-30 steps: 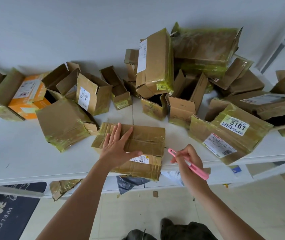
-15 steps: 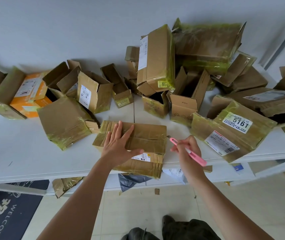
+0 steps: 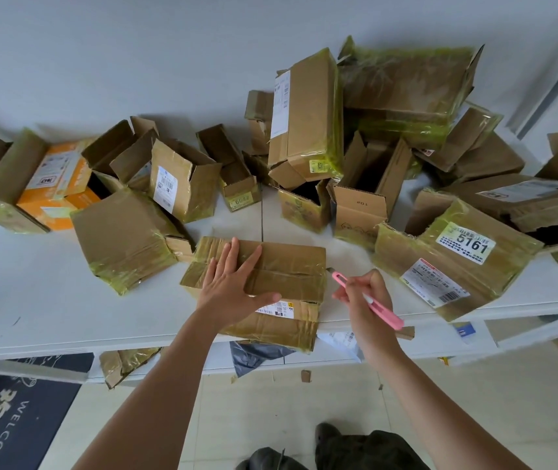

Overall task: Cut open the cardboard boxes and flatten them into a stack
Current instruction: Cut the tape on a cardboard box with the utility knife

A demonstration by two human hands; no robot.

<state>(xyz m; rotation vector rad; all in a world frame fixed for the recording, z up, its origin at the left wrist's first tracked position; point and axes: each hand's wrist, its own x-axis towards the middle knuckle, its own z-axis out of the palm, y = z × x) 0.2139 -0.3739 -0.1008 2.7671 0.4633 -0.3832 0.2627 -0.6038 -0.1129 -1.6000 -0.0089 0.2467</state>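
Taped box (image 3: 284, 266): lying at tabletop (image 3: 50, 300) edge.
Left hand (image 3: 233, 290): I press it flat, fingers spread, on top.
Right hand (image 3: 362, 296): clenched around pink cutter (image 3: 377, 305), tip at box's right edge.

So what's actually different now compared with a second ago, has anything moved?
The right hand has brought the pink cutter up and in, so its tip now sits at the right end of the taped box, by the centre seam. Nothing was picked up or let go. The left hand stays pressed flat on the box top, and the pile of boxes behind hasn't shifted.
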